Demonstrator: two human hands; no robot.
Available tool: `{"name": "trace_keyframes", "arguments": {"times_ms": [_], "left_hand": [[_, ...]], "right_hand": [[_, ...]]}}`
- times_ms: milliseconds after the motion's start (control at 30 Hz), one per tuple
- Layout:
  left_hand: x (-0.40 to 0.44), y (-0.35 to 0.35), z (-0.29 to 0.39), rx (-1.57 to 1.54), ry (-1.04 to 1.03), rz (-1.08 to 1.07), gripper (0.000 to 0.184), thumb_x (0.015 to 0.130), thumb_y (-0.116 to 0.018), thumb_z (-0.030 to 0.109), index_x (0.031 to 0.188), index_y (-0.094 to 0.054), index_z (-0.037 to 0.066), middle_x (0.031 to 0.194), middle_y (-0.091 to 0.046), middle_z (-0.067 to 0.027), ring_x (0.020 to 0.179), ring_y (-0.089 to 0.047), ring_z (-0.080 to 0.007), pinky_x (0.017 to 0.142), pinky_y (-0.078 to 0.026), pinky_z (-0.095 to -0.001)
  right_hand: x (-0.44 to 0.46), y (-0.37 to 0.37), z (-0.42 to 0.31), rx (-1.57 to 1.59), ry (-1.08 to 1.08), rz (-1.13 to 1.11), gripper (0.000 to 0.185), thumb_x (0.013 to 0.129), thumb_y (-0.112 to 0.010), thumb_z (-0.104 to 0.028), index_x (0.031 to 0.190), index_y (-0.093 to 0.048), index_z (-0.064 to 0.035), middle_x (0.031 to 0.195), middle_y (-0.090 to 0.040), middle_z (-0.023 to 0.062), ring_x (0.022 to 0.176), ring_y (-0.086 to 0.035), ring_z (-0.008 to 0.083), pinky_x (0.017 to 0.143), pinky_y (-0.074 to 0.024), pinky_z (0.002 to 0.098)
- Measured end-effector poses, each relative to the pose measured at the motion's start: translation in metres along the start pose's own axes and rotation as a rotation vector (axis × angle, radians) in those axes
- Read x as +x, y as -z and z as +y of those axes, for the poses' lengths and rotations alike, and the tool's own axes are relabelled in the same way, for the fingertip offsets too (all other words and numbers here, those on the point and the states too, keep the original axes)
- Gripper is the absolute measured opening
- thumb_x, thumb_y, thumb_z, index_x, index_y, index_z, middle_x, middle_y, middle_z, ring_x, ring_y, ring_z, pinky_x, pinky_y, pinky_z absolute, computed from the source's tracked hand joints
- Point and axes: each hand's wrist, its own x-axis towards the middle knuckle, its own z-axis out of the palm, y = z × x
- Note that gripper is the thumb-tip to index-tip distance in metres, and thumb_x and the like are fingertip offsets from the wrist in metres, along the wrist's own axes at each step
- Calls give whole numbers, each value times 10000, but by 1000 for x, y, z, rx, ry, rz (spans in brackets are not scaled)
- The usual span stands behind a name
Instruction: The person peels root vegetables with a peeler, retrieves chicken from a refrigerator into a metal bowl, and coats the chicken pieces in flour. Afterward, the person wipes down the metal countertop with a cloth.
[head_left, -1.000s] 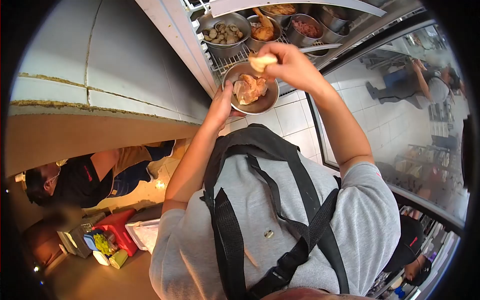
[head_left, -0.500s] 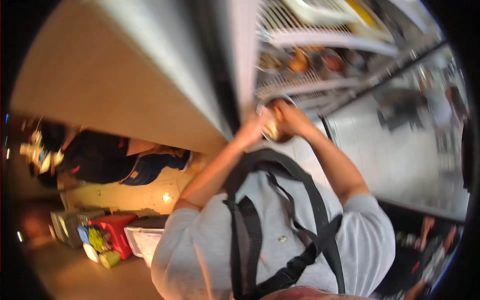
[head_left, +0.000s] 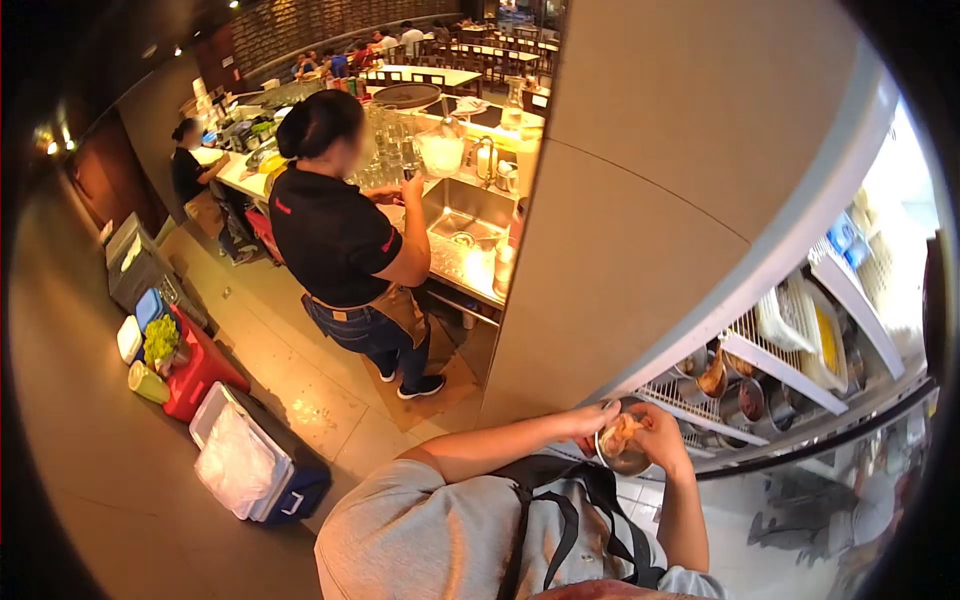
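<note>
My left hand (head_left: 592,420) is closed on the rim of a round metal bowl (head_left: 630,461), which sits low in front of my chest. Pale orange raw meat (head_left: 620,434) lies in the bowl. My right hand (head_left: 658,436) reaches over the bowl's other side, its fingers bent at the meat; whether they grip a piece is too small to tell. Just beyond the bowl is an open fridge with wire shelves (head_left: 790,372), where metal pots hold food, one with an orange-brown piece (head_left: 712,376) and one with red meat (head_left: 751,400).
A co-worker in black (head_left: 325,235) stands at a sink (head_left: 468,212); another person (head_left: 190,180) is farther back. A grey wall (head_left: 640,200) separates sink and fridge. At left are a red crate (head_left: 205,370) and a blue cooler (head_left: 300,492). The glass door (head_left: 800,510) is at lower right.
The view has swung left and up, bringing the sink and dining area into sight. My right hand, raised with a pale piece one second ago, is now down at the bowl.
</note>
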Motion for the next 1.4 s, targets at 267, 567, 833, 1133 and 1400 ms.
{"name": "trace_keyframes", "arguments": {"times_ms": [267, 567, 833, 1133, 1400], "left_hand": [[-8, -1, 10, -64, 14, -60, 891, 1010, -264, 778, 1637, -241, 145, 1370, -535, -237, 995, -695, -392, 679, -659, -478], [14, -68, 4, 145, -17, -99, 939, 1005, -263, 792, 1392, -542, -18, 1016, -737, -199, 741, -755, -319, 622, -646, -441], [44, -219, 3, 263, 88, -150, 779, 1049, -410, 685, 1447, -495, 20, 1212, -692, -172, 941, -759, -278, 682, -651, -428], [137, -444, -55, 357, 246, -472, 741, 1077, -383, 639, 1528, -427, 54, 1385, -610, -179, 1069, -732, -283, 785, -660, -439], [242, -620, -86, 400, 363, -746, 811, 1048, -399, 691, 1550, -400, 53, 1287, -633, -194, 946, -725, -273, 754, -631, -390]], "right_hand": [[-26, 18, -48, 119, -133, 191, 453, 763, -618, 122, 1204, -676, 36, 781, -574, -34, 661, -516, 57, 575, -422, 226], [-119, 31, 17, -259, -110, 526, 151, 923, -660, -112, 1036, -699, -20, 947, -710, 208, 868, -706, 373, 752, -549, 436], [-289, 79, 69, -134, -449, 781, 275, 957, -623, -141, 1164, -704, 21, 1063, -732, 217, 938, -715, 359, 833, -557, 412], [-484, 59, 225, 657, -824, 1026, 274, 924, -665, -237, 867, -692, 30, 765, -720, 128, 699, -708, 185, 622, -562, 356], [-606, 131, 339, 575, -962, 1372, 246, 861, -625, -193, 772, -665, 33, 680, -679, 135, 625, -648, 202, 601, -515, 367]]}}
